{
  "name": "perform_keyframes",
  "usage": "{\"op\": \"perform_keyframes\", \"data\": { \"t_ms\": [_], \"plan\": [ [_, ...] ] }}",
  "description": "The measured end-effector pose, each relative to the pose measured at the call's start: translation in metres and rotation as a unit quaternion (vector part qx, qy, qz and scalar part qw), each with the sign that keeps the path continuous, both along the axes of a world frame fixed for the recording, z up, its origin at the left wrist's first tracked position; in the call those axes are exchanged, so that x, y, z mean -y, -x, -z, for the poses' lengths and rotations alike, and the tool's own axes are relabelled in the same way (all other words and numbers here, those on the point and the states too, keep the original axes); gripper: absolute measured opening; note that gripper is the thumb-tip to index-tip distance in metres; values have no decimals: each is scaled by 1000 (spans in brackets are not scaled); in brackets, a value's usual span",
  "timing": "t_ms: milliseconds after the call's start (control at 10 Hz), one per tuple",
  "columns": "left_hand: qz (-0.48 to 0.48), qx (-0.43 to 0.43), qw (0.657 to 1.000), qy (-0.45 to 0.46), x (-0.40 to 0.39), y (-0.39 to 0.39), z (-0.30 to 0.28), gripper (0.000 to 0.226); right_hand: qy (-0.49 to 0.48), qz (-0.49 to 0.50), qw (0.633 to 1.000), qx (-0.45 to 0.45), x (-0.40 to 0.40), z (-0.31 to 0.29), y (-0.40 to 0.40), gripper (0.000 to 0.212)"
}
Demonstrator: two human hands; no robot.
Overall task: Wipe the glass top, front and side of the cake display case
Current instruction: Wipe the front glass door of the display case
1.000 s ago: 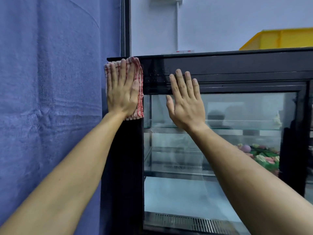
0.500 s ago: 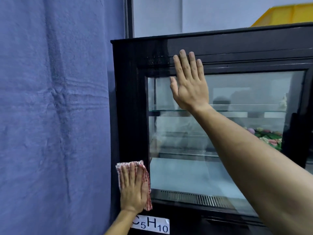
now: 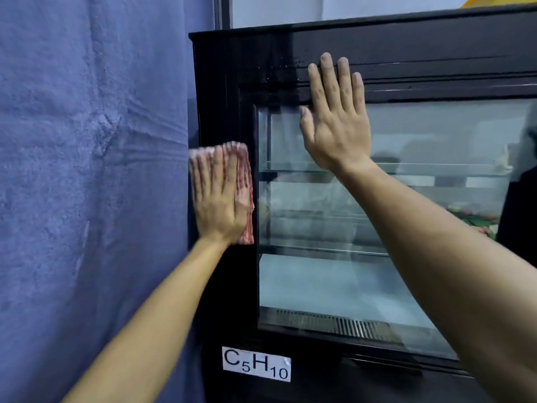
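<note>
The black-framed cake display case (image 3: 406, 39) fills the right of the view, with its glass front (image 3: 334, 286) showing shelves inside. My left hand (image 3: 218, 199) lies flat with straight fingers on a red-and-white checked cloth (image 3: 245, 199), pressing it against the case's left frame post at mid height. My right hand (image 3: 337, 120) rests flat and open on the glass and the upper frame near the top left corner. Wet streaks mark the frame above the cloth.
A blue fabric wall (image 3: 87, 199) stands right against the case's left side. A white label reading C5H10 (image 3: 255, 364) is stuck below the glass. Cakes or decorations (image 3: 476, 221) sit on a shelf at the right. A yellow bin corner (image 3: 499, 2) shows on top.
My left hand swept the cloth down the left post from the top corner to the bottom, then came back up to mid height. My right hand stayed on the glass.
</note>
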State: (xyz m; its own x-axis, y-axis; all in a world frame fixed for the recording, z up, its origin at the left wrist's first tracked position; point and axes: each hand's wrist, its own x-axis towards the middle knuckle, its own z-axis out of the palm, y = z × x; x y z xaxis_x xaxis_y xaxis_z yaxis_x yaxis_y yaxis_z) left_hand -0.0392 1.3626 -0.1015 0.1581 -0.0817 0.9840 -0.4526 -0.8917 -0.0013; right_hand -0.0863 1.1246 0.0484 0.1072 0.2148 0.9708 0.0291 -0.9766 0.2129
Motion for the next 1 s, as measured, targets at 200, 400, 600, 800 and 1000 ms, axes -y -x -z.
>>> {"op": "perform_keyframes", "data": {
  "t_ms": [200, 400, 600, 800, 1000],
  "plan": [
    [16, -189, 981, 34, 9, 38, 274, 65, -3, 2, 1000, 0, 0, 0, 1, 65],
    [-9, -196, 978, -70, -5, 32, 259, 67, -3, 5, 1000, 3, -2, 0, -1, 65],
    [25, -12, 999, 16, 7, 2, -4, 68, 4, 1, 1000, 7, -1, 1, -2, 65],
    [-16, -32, 999, 37, 20, 8, 48, 68, -1, 0, 1000, 4, 0, 1, 2, 66],
    [8, -218, 975, -33, 15, 53, 288, 65, -2, -5, 1000, 16, 0, 0, -1, 66]
  ]
}}
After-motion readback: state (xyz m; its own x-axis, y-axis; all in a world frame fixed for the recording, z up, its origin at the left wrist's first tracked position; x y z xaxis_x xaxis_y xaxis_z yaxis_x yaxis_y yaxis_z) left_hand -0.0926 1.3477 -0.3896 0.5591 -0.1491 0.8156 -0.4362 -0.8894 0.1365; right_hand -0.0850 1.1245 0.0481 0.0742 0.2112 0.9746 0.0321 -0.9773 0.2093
